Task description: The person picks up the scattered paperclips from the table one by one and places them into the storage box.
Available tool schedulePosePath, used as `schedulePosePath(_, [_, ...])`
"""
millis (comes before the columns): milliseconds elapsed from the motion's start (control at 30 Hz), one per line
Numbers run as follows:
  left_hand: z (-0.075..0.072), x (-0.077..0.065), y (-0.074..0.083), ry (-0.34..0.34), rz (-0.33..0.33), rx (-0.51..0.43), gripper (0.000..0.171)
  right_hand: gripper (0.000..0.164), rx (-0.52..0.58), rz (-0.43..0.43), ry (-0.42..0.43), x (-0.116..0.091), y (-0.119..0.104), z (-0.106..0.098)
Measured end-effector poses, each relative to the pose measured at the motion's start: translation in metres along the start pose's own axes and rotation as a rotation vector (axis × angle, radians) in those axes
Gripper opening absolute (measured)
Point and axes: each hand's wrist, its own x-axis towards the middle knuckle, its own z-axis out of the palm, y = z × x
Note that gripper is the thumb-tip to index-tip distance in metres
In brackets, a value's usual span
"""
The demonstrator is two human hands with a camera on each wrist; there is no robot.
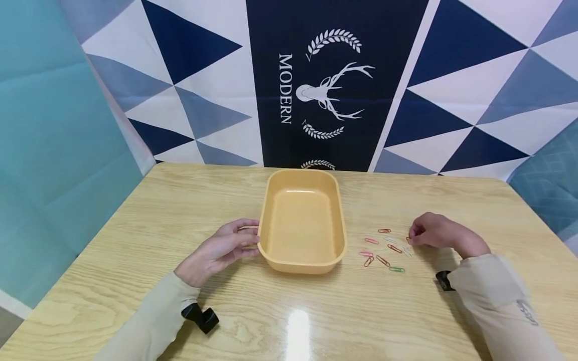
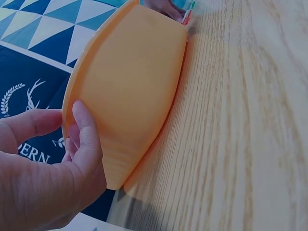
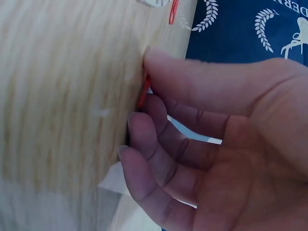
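Observation:
An orange-yellow rectangular tray sits on the table with no contents visible. At its left side my left hand rests relaxed fingertips against the rim and outer wall. In the left wrist view, the left hand shows its fingers beside the tray's outer wall. To the right of the tray, my right hand is low over the tabletop. Its thumb and forefinger pinch a red-orange paper clip, partly hidden by the fingertips. Several loose paper clips, including a green one and a pink one, lie between tray and hand.
The wood-grain table ends at a patterned cloth backdrop with a deer print. Teal cloth hangs at the left. Black straps are worn at both wrists.

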Motion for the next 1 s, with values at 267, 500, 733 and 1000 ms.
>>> schedulePosePath(267, [-0.002, -0.001, 0.0, -0.008, -0.003, -0.009, 0.049, 0.007, -0.058, 0.008, 0.067, 0.002, -0.001, 0.004])
schedulePosePath(500, [-0.003, -0.001, -0.003, -0.009, 0.004, -0.009, 0.053, 0.003, -0.058, -0.004, 0.1, 0.001, 0.001, 0.005])
schedulePosePath(733, [-0.001, -0.001, -0.003, -0.008, -0.008, -0.027, 0.052, 0.008, 0.074, 0.082, 0.129, -0.003, 0.002, 0.001])
schedulePosePath(1000, [-0.002, -0.001, -0.001, -0.004, -0.005, -0.027, 0.052, 0.021, 0.352, 0.158, 0.162, -0.006, -0.015, -0.008])
